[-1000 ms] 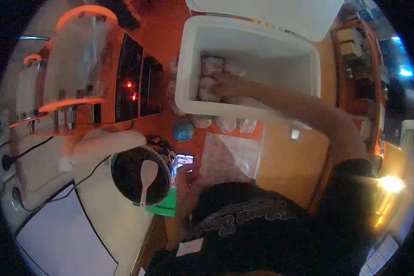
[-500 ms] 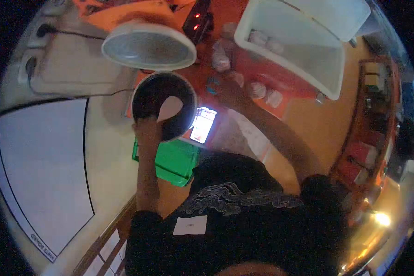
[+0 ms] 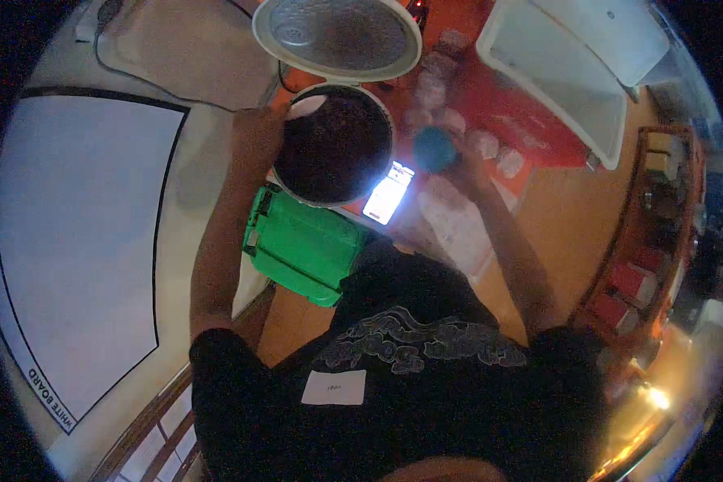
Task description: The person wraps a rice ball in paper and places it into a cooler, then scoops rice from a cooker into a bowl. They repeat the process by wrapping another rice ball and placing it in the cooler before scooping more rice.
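The left hand (image 3: 259, 135) is at the pot's left rim, its fingers seemingly curled round the paddle (image 3: 306, 106), whose pale blade lies over the upper left of the pot (image 3: 392, 138); the grip itself is dim. The right hand (image 3: 464, 161) appears closed on the blue cup (image 3: 435, 149), held just right of the pot, though blur hides how firm that hold is. The phone (image 3: 388, 194) lies lit between them, close against the pot, so a drip or a tipped cup could wet it; whether the cup holds anything, I cannot tell. Carried low, the cup could also knock the packets (image 3: 431, 90) nearby on the bench (image 3: 530, 120). The lid (image 3: 337, 36) stands open behind the pot and, if jolted, might drop onto the paddle or fingers. A loose left grip could let the paddle slide into the dark pot.
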Tool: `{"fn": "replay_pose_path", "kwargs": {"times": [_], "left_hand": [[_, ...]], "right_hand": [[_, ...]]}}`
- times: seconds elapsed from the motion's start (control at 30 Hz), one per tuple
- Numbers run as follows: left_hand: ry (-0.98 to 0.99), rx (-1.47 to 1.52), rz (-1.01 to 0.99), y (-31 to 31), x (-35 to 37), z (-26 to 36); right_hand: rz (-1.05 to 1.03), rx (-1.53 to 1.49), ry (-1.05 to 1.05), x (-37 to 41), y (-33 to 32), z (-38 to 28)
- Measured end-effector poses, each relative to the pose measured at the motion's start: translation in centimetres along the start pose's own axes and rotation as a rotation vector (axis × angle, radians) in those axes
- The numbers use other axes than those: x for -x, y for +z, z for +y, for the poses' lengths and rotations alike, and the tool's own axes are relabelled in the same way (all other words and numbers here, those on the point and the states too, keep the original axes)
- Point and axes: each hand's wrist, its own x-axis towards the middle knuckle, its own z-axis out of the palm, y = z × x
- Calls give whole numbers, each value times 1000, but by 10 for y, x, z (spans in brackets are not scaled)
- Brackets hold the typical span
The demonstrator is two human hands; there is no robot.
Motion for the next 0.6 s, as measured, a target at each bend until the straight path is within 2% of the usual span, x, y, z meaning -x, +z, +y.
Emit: {"fn": "replay_pose_path", "kwargs": {"times": [0.07, 0.13, 0.17, 0.23, 0.33, 0.47, 0.53, 0.6], "left_hand": [[40, 57, 56, 15, -11, 8], [256, 106, 112, 48, -12, 20], [256, 107, 113, 52, -6, 32], [274, 53, 118, 47, 11, 55], [292, 69, 59, 31, 19, 56], [289, 136, -1, 2, 19, 55], [162, 142, 18, -18, 7, 52], [132, 138, 45, 0, -7, 57]], "right_hand": [[-67, 8, 73, 23, 7, 17], [-134, 14, 147, 45, 15, 30], [-132, 16, 148, 53, 22, 36], [-66, -90, 285, 57, 45, 47], [24, -141, 235, 52, 67, 56], [51, -103, 282, 51, 72, 47], [-14, -172, 246, 47, 66, 55], [-10, -181, 249, 49, 70, 50]]}}
